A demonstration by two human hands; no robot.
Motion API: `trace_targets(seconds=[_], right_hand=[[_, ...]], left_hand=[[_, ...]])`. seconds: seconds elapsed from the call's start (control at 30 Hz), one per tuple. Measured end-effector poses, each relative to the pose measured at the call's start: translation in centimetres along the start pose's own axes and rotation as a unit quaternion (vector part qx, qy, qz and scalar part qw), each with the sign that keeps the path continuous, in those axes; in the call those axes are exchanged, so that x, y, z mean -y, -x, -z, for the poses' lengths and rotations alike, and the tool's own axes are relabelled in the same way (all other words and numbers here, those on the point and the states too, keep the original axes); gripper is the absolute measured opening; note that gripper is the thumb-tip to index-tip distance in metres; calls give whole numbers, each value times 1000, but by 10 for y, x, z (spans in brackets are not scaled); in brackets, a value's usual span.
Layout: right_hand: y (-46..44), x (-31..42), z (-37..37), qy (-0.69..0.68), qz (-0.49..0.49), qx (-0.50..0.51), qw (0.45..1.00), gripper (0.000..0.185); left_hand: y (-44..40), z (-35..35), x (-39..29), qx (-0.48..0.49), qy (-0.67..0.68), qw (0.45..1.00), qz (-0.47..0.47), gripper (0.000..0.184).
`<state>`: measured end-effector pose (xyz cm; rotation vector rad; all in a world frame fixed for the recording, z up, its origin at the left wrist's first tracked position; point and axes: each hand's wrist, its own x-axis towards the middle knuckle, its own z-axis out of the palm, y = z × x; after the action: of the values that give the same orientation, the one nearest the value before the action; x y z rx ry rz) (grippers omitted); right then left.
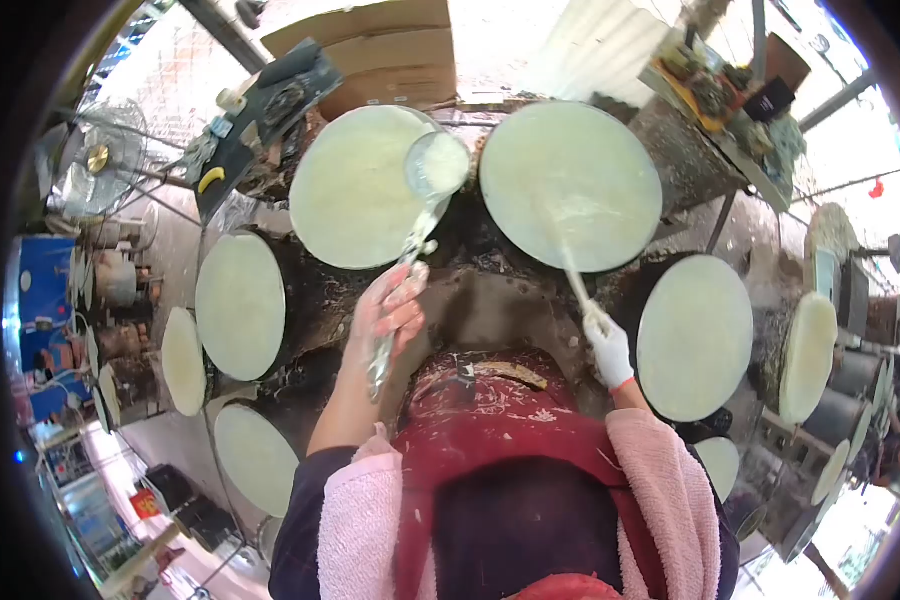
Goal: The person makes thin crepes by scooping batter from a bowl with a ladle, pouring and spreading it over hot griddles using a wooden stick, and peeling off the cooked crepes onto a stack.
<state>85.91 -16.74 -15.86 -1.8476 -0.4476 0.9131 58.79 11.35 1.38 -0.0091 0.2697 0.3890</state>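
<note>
My left hand (392,303) is bare and smeared with pale batter. It is closed round the handle of a metal ladle (417,238), whose bowl holds white batter (444,163) over the right edge of the back left round griddle (355,190). In a white glove, my right hand (608,348) grips a pale stick (574,270). The stick's far end reaches over the back right round griddle (595,165), blurred against its pale, wet-looking surface. Whether that end touches the surface I cannot tell.
More round, pale-topped griddles stand at the left (240,305) and right (695,335), with others beyond them. A cardboard sheet (390,55) leans at the back. A fan (100,157) is far left; a cluttered shelf (725,90) stands back right.
</note>
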Motion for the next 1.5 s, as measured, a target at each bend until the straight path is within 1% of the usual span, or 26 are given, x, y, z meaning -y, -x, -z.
trace_targets(seconds=[0.03,0.1,0.17,0.2,0.23,0.3,0.37,0.43,0.47,0.53,0.57,0.6,0.67,0.7,0.73,0.83,0.9,0.93,1.03,1.1,1.2,1.3,1.37,1.43,1.47,1.5], right_hand=[[-4,-8,-10,43,60,44,996,48],[-5,40,-41,-107,-52,106,987,44],[-23,104,-76,-129,-131,80,980,37],[-45,111,-98,-146,-107,60,982,34],[-62,136,-113,-96,-85,114,985,40],[-106,151,-158,-38,-3,129,991,50],[-142,181,-193,32,0,141,989,60],[-213,159,-236,-80,183,155,967,58],[-225,173,-249,-56,197,156,966,54],[-232,208,-264,-2,147,170,974,53],[-245,216,-269,63,90,191,976,51],[-252,214,-284,-39,162,226,960,50],[-284,202,-298,-59,132,267,953,46],[-297,195,-303,-46,131,252,958,43],[-310,192,-301,68,162,248,953,42],[-318,203,-308,121,172,225,951,26],[-311,221,-317,82,197,223,951,20],[-346,215,-322,184,262,181,930,20],[-236,295,-342,293,350,142,878,33],[-169,328,-359,303,431,136,839,35],[-95,354,-395,313,507,142,790,38],[-13,374,-432,352,561,145,735,37],[39,389,-457,375,585,163,700,37],[80,400,-487,346,638,173,666,36],[99,408,-499,303,680,210,633,37],[116,421,-509,324,670,224,629,37]], left_hand=[[16,2,-12,16,-6,1000,-18,28],[54,-1,-35,-15,-12,997,-73,28],[94,8,-57,-131,-126,971,-154,27],[111,10,-65,-178,-167,952,-186,26],[128,13,-72,-225,-205,928,-217,26],[165,32,-87,-236,-186,923,-239,23],[201,53,-92,-237,-153,919,-277,24],[230,60,-79,-263,-113,900,-328,22],[241,60,-69,-279,-91,887,-357,22],[255,54,-45,-304,-56,866,-393,21],[262,50,-29,-318,-36,850,-417,21],[269,53,-11,-297,8,850,-435,23],[280,59,26,-235,80,848,-469,23],[284,63,44,-201,110,846,-482,23],[289,68,65,-159,142,836,-505,24],[298,63,119,-125,198,776,-585,23],[306,59,147,-120,192,750,-621,22],[311,64,161,-121,194,735,-639,22],[326,71,191,-115,202,697,-679,22],[338,76,207,-92,209,677,-699,21],[364,91,222,-123,234,633,-728,23],[410,123,242,-130,226,625,-736,23],[440,138,250,-190,223,608,-738,18],[472,147,250,-242,230,586,-738,16],[488,141,250,-266,239,574,-737,16],[502,137,251,-289,246,563,-734,18]])
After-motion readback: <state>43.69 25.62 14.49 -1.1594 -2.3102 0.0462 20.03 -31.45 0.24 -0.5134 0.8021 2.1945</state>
